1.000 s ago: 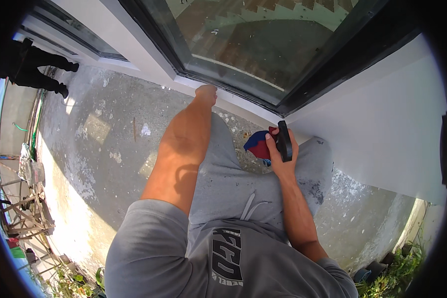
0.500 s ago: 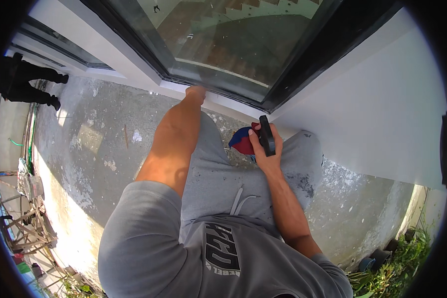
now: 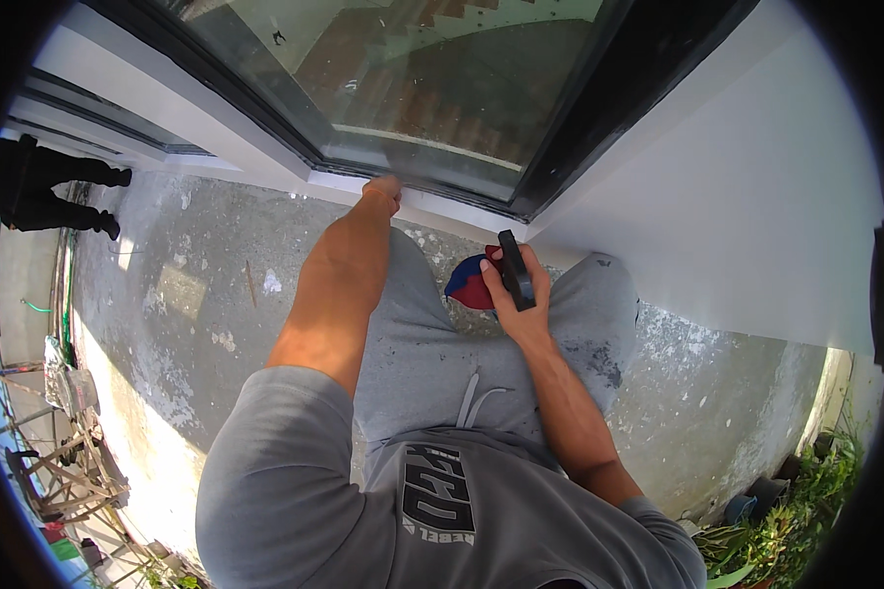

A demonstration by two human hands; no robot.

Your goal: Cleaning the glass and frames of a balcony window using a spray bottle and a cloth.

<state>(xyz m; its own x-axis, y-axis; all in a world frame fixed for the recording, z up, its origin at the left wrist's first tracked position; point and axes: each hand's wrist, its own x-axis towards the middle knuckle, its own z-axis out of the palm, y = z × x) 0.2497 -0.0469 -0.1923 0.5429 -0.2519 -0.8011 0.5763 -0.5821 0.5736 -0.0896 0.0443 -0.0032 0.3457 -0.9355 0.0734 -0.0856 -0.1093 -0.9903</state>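
Observation:
My left hand (image 3: 385, 190) is stretched out to the white ledge (image 3: 447, 204) below the dark-framed window (image 3: 432, 108). It is seen from the wrist side, so its fingers are hidden and I cannot tell whether anything is in them. In front of my lap, my right hand (image 3: 532, 299) is closed round a thick, narrow black object (image 3: 513, 267) whose kind I cannot make out. Against that hand's fingers hangs a red and blue cloth (image 3: 469, 285), bunched up between my knees and apart from the ledge.
A white wall (image 3: 717, 216) rises close on my right. Stained concrete floor (image 3: 206, 285) lies under me. At the far left stands a person in dark trousers (image 3: 69, 191). Wooden scaffolding pieces (image 3: 69, 461) are at the left edge, and potted plants (image 3: 796, 501) at the lower right.
The view has shifted slightly, with the window and my right hand a little further left in it. My left hand stays at the ledge; my right hand keeps its hold.

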